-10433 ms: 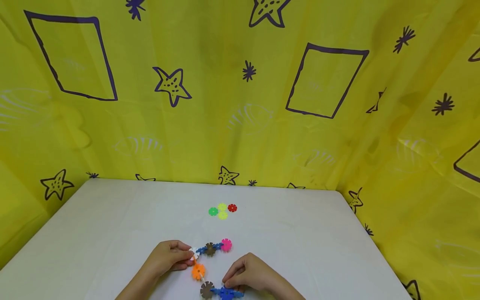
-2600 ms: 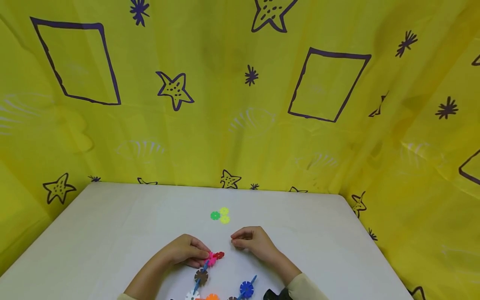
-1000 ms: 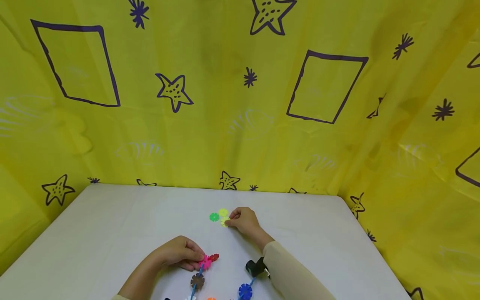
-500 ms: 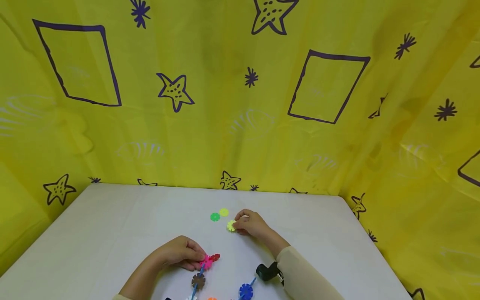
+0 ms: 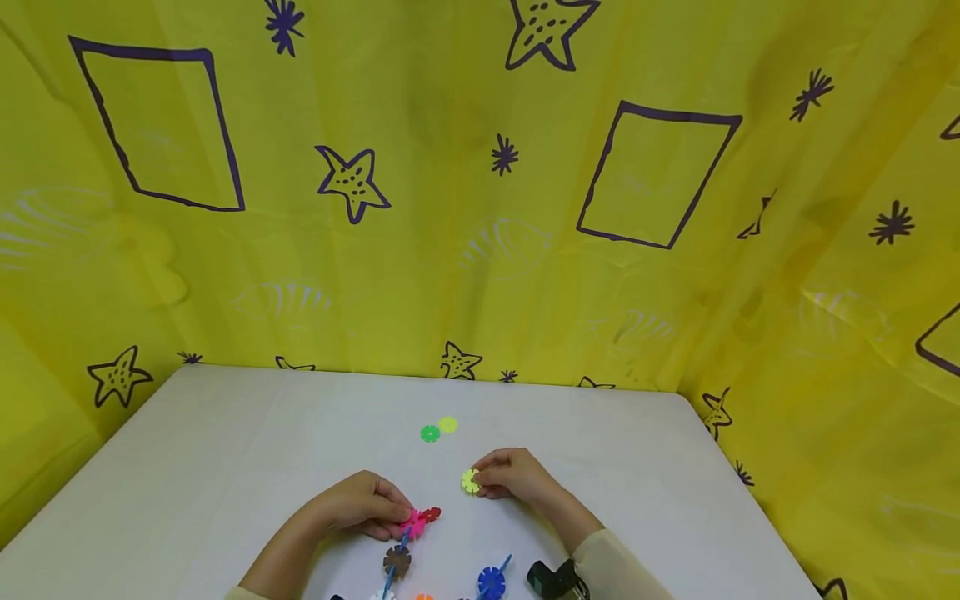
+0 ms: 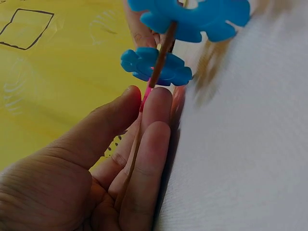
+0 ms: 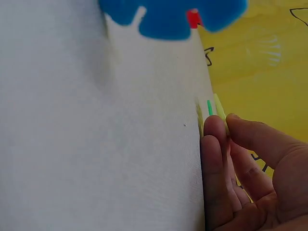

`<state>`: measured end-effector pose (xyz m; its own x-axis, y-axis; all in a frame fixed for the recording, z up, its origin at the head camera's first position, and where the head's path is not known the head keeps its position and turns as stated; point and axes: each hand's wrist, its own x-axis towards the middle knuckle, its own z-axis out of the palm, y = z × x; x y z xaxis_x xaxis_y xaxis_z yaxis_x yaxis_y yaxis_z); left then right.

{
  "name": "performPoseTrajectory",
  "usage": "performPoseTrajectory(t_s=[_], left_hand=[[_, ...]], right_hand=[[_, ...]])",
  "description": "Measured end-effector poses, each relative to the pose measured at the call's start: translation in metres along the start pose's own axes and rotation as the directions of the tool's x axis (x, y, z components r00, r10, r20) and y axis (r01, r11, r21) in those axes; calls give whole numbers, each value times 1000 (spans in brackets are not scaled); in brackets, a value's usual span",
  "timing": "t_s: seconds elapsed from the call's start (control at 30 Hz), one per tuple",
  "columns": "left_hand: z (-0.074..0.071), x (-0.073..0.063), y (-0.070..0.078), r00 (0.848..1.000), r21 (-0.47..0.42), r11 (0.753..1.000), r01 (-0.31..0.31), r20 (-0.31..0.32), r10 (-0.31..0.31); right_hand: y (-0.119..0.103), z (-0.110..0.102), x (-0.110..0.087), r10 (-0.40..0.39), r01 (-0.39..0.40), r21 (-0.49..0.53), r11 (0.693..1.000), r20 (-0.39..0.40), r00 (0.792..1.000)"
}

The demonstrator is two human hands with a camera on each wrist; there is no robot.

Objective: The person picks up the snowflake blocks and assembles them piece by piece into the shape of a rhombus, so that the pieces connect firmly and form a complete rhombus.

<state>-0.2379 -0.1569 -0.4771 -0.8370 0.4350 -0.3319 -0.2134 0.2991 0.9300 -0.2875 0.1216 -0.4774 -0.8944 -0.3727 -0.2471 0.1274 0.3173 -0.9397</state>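
Note:
My left hand (image 5: 367,507) pinches a pink notched disc (image 5: 414,524) at the end of a chain of interlocking discs. A red disc (image 5: 431,515) is slotted into the pink one. Below it the chain runs through a brown disc (image 5: 397,562) and blue discs (image 6: 156,66) toward the bottom edge of the head view. Between thumb and fingers my right hand (image 5: 517,477) pinches a yellow disc (image 5: 470,481), which it holds upright, apart from the chain. At the chain's other end a blue disc (image 5: 492,583) shows near my right wrist.
A green disc (image 5: 430,433) and another yellow disc (image 5: 447,425) lie flat side by side farther back on the white table (image 5: 300,433). A yellow patterned curtain (image 5: 420,250) stands behind it. A black wrist camera (image 5: 551,579) sits by my right sleeve (image 5: 618,567).
The red disc has left the table and joined the pink one. My right hand has picked up one yellow disc and drawn it nearer to me. The left hand has lately stayed nearly still.

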Motion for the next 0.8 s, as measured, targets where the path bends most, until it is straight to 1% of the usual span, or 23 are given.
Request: performPoseTrajectory(t_s=[0.2,0.37,0.57,0.8], left_hand=[[1,1,0,1000,4,1000,-5,12,5],[3,2,1,1000,21,1000,-9,12,9],[4,2,2,1000,31,999,-14,6,14],[4,3,3,1000,36,999,-6,-5,6]], right_hand=[[4,5,-9,-1,0,39,999,21,1000],[6,14,-14,-4,2,55,999,37,999],[7,22,-16,-19,15,76,997,58,998],[5,26,-17,-28,20,99,995,82,996]])
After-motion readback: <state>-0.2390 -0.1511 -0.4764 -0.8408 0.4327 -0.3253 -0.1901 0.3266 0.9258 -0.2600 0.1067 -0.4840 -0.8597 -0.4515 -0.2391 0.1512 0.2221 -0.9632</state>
